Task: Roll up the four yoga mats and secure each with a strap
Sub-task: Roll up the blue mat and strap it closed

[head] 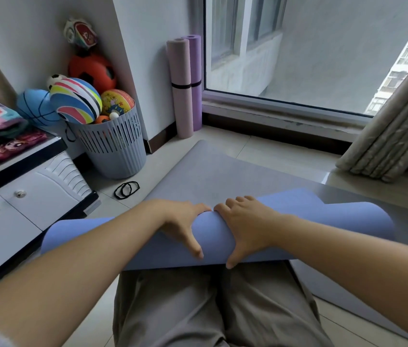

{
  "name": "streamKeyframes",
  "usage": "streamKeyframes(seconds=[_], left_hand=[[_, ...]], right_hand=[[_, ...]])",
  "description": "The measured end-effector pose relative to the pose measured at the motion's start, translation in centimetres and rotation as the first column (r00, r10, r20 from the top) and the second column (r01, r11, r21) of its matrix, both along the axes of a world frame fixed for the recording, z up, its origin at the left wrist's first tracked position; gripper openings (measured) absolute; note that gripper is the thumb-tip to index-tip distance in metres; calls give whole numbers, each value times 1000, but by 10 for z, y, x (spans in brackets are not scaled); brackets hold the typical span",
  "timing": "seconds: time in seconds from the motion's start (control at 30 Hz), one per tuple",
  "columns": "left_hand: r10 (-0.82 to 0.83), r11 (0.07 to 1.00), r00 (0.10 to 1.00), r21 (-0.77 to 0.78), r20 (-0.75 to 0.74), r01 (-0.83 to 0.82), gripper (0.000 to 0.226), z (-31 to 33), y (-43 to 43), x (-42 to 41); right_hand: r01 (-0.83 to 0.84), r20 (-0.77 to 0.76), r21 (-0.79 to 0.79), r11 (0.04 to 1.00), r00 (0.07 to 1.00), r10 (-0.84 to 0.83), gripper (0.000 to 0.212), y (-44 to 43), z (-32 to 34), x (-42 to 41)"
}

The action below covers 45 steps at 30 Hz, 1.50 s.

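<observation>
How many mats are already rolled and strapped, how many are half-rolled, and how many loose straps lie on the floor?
Rolled, strapped mats: 2, the pink mat and the purple mat
Half-rolled blue mat: 1
Loose black straps: 2
Total: 5

Beyond the blue roll (323, 221) the unrolled grey mat (210, 169) lies flat, open to reach across up to the far tiles (260, 146). On the left the drawer cabinet (22, 209) crowds the roll's end and the slatted basket (115, 151) stands past it; black straps (126, 190) lie in the open gap between basket and mat. On the right the bunched curtain (386, 136) closes the far corner
</observation>
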<state>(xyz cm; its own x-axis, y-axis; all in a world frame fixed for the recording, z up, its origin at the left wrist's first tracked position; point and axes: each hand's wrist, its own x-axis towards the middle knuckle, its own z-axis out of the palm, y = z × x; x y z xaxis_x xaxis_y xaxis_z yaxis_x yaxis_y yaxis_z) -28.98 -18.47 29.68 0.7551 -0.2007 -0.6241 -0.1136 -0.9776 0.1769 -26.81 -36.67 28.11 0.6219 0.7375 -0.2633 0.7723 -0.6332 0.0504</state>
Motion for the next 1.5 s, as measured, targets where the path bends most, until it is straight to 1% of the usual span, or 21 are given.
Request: streamKeyframes(seconds=[0.1,0.2,0.27,0.37,0.43,0.53,0.67,0.77,0.87,0.9,0.97,1.03,1.1,1.17,1.2,1.27,1.33,1.37,1.4,1.47,1.5], left_hand=[[-96,983,976,174,197,61,101,-3,-7,-14],[-239,926,878,371,416,76,111,-20,-25,-34],[-215,930,858,367,467,33,112,-28,-27,-39],[-176,953,844,303,506,18,107,-20,-21,-37],[-210,955,820,291,532,56,106,-7,-20,-42],[-306,933,754,343,582,113,105,19,-22,-58],[-370,910,717,386,591,152,104,31,-30,-81],[-380,908,762,370,525,197,107,7,-39,-92],[-329,931,804,314,496,187,107,-13,-39,-98],[-321,934,805,308,498,182,106,-15,-37,-97],[-307,942,816,280,490,186,106,-12,-33,-90],[-258,963,856,192,448,190,101,-8,-30,-76],[-192,981,916,68,353,179,96,-8,-24,-61],[-147,988,956,-6,254,153,99,-9,-18,-47],[-138,990,963,-1,231,142,100,-9,-17,-43],[-169,983,944,113,284,142,102,-11,-21,-44],[-240,952,895,270,376,142,107,-14,-30,-53],[-260,941,876,309,405,137,110,-17,-33,-56],[-261,942,866,310,428,131,110,-20,-34,-56],[-210,967,871,224,445,118,106,-21,-29,-48],[-185,977,882,176,434,119,104,-20,-24,-41]], right_hand=[[74,-95,48,996,993,-69,100,0,-3,5],[150,-244,-7,989,959,-147,98,5,1,21],[160,-297,-43,986,941,-165,96,9,4,26],[157,-321,-28,987,934,-158,91,10,12,26],[142,-329,-21,990,934,-141,88,6,25,20],[98,-306,28,995,948,-85,85,-8,53,7],[36,-223,20,999,974,-30,85,-22,64,-18],[40,-289,-55,998,956,-55,89,-24,41,-34],[65,-319,-70,995,944,-84,93,-25,25,-41],[45,-274,-69,997,960,-62,94,-27,24,-42],[-35,-86,-79,996,996,28,96,-30,28,-50],[-92,93,-69,993,991,98,97,-34,28,-61],[-87,149,-74,993,984,97,102,-35,20,-71],[-48,147,-73,996,987,58,103,-32,10,-69],[-28,133,-54,998,991,35,101,-31,5,-65],[7,86,-1,1000,996,-7,96,-27,0,-54],[18,28,23,1000,999,-19,96,-24,1,-41],[17,-2,26,1000,1000,-17,97,-23,2,-35],[19,-36,27,999,999,-18,99,-22,5,-29],[28,-90,9,1000,996,-28,105,-20,11,-21],[26,-73,-13,1000,997,-27,110,-20,12,-21]])
